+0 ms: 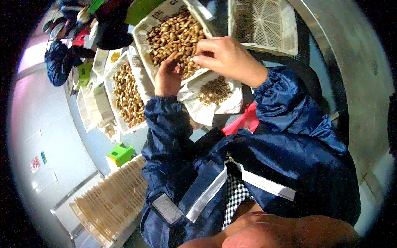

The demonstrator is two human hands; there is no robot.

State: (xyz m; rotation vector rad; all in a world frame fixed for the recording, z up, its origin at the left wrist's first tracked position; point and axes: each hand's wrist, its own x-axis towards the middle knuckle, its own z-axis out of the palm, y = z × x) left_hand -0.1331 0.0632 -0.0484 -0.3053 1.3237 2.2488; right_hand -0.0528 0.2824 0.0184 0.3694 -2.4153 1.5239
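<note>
Nearest, a glossy dark blue jacket (281, 153) with white zipper tape hangs open over a black-and-white checked cloth, its elastic cuffs gathered at both wrists. To the lower left stands a stack of cream slatted trays (109, 202), ribbed and rectangular, with a small green box (120, 155) just behind it.

Farther out, a crumpled white bag (206, 107) lies open, holding a small heap of dark, stringy scraps (214, 91). Beside it shows a bit of red plastic (244, 120).

Above the bag, the left hand (167, 76) rests at the near edge of a white perforated plastic basket (144, 45), fingers curled in among the contents; whether they grip anything cannot be told. The right hand (225, 56) hovers over the same edge, thumb and forefinger pinched on one small piece. The basket is oblong, its long axis running from lower left up to the right, and is heaped with brown, glossy, nut-like pieces (173, 35), mottled tan and dark.

To the left a second basket (126, 95) holds similar pieces. An empty lattice basket (264, 25) lies upper right. Far left, another person in blue (60, 62) bends over.
</note>
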